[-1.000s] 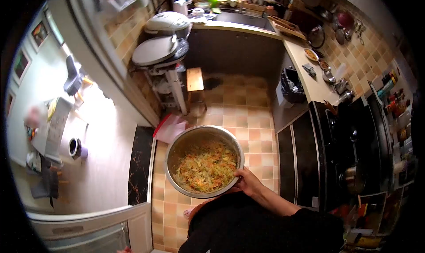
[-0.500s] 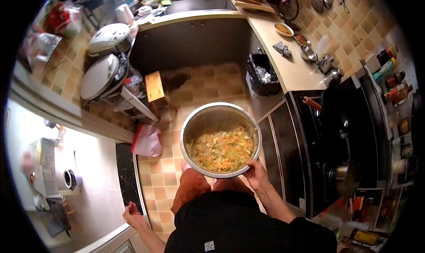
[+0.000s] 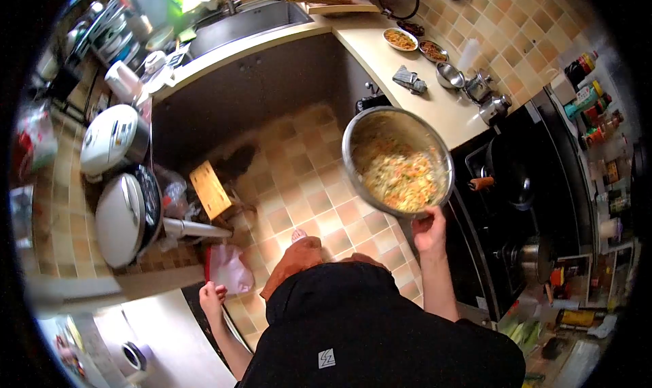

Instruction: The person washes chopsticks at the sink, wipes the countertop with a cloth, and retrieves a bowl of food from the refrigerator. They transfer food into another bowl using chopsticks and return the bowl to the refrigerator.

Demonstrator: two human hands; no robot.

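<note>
Moved: round steel bowl [image 3: 370,142] swung rightward, now aloft, tilted, by worktop [image 3: 454,118] front corner | Fill: loose vegetable shreds [image 3: 404,181] | Right hand [image 3: 430,232]: clamped on rim, underside fingers hidden | Left hand [image 3: 212,294]: half-curled, cannot tell if holding | Room: tiled floor [image 3: 299,184] leftward to wooden stool [image 3: 210,189] | Bowl mostly hides black bin liner [image 3: 371,102]

Open floor [image 3: 299,177] centre, stool [image 3: 210,189] left, bowl [image 3: 370,140] right
</note>
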